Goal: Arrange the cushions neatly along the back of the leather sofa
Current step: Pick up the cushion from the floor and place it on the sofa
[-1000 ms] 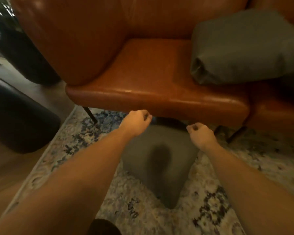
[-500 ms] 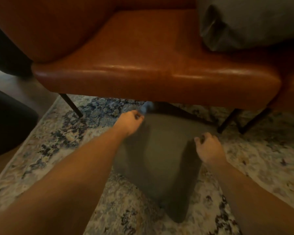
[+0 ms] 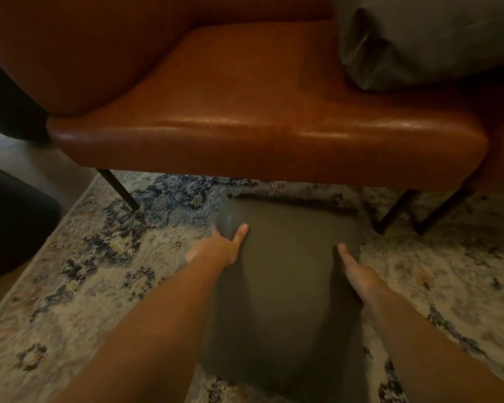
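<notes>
A grey-olive cushion point(image 3: 288, 271) is low over the patterned rug, just in front of the brown leather sofa point(image 3: 245, 97). My left hand point(image 3: 218, 248) holds its upper left corner, thumb on top and fingers hidden behind the fabric. On the cushion's right edge my right hand point(image 3: 358, 274) grips the same way, with only the thumb showing. A second grey cushion point(image 3: 419, 39) lies on the sofa seat at the upper right, away from both hands. The sofa's back is mostly out of view.
The light rug point(image 3: 99, 271) with dark blue patches covers the floor. Thin black sofa legs stand at the left point(image 3: 120, 189) and the right point(image 3: 396, 210). A dark rounded piece of furniture point(image 3: 9, 219) sits at the left edge on bare floor.
The view has moved closer and lower toward the sofa's front. My hands have shifted from the cushion's top corners to its sides and spread wider, thumbs now extended. The cushion now looks squarer.
</notes>
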